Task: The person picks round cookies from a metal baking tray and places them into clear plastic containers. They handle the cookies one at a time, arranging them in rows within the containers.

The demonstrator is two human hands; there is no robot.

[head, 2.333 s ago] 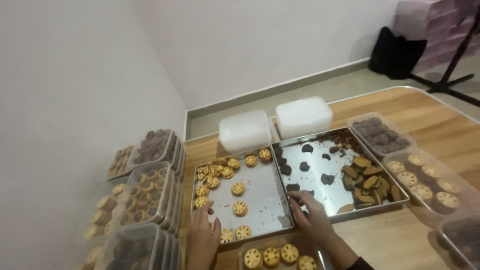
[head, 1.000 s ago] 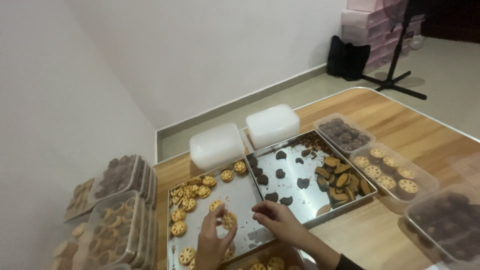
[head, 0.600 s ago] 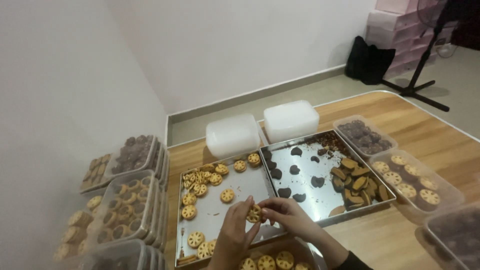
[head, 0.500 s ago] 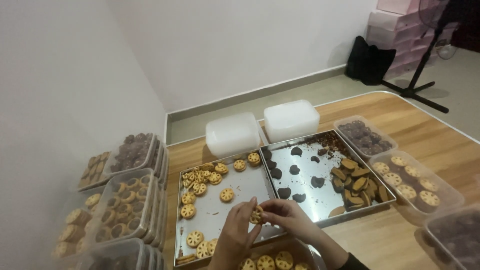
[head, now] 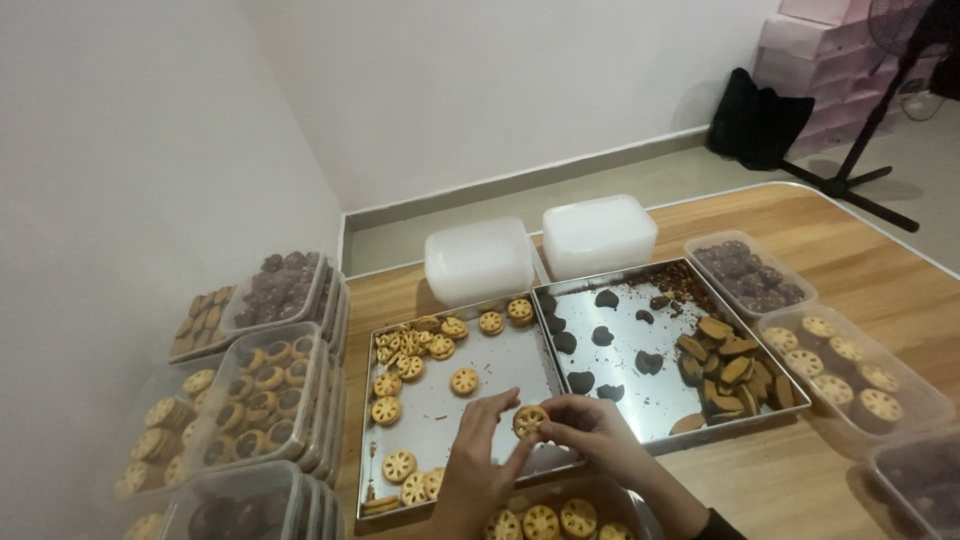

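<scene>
My left hand [head: 478, 468] and my right hand [head: 597, 434] meet over the near edge of the left metal tray [head: 505, 362]. Between their fingertips they pinch one round yellow flower-shaped cookie [head: 528, 421]. More of these yellow cookies [head: 409, 345] lie scattered over that tray. Just below my hands, a clear container [head: 545, 520] holds a few of the same cookies. The right metal tray [head: 660, 338] carries dark heart-shaped cookies [head: 604, 335] and a pile of brown cookies [head: 728, 360].
Stacked clear boxes of cookies [head: 262, 395] stand at the left against the wall. Two white lidded tubs [head: 537, 250] sit behind the trays. Open boxes of cookies [head: 846, 368] line the right of the wooden table [head: 880, 270]. A fan stand and black bag are on the floor beyond.
Both hands came together above the left tray's near edge and now hold one yellow cookie between them. The view has shifted a little.
</scene>
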